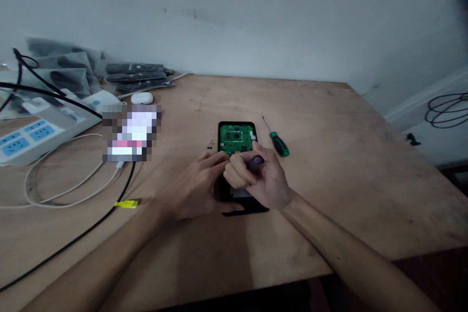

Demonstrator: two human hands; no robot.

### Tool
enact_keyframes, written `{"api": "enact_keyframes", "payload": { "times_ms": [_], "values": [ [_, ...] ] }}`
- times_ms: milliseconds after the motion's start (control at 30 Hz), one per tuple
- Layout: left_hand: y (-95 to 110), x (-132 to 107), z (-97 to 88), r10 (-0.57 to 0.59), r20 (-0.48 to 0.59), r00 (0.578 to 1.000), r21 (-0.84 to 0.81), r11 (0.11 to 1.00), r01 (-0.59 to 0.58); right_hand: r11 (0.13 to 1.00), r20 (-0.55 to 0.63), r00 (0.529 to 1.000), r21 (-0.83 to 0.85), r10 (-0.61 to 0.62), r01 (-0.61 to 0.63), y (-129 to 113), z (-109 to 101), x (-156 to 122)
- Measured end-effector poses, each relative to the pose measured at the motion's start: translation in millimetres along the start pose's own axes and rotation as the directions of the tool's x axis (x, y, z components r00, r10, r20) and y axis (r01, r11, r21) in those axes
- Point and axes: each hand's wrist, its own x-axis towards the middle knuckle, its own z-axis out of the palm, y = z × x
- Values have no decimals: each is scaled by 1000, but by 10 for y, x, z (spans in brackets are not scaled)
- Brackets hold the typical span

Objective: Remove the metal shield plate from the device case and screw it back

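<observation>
An opened black handheld device [237,124] lies on the table, its green circuit board [228,139] showing in the upper half. My left hand [199,185] grips its left side, thumb across the lower end and fingertips near the board. In my right hand [268,175], closed over the device, is a screwdriver with a dark purple handle [256,162]; only the handle's end shows, and its tip is hidden beneath the fingers. Right of the device lies a green-and-black screwdriver [280,144]. Several tiny dark screws [210,145] are scattered by its left edge.
On the wooden table [310,107], a phone with a blurred screen [133,134] lies left, near a white earbud case [142,98]. A power strip [32,136], cables [106,217] and bagged dark parts [139,75] occupy the left side. A wall [237,24] stands behind.
</observation>
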Motion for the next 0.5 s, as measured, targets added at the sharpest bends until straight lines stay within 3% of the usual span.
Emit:
{"api": "enact_keyframes", "payload": {
  "times_ms": [500],
  "values": [
    [-20,-19,15,-19,25,1000,9,1000,19,992,-9,1000,122,10,-9,42,-26,-40]
  ]
}}
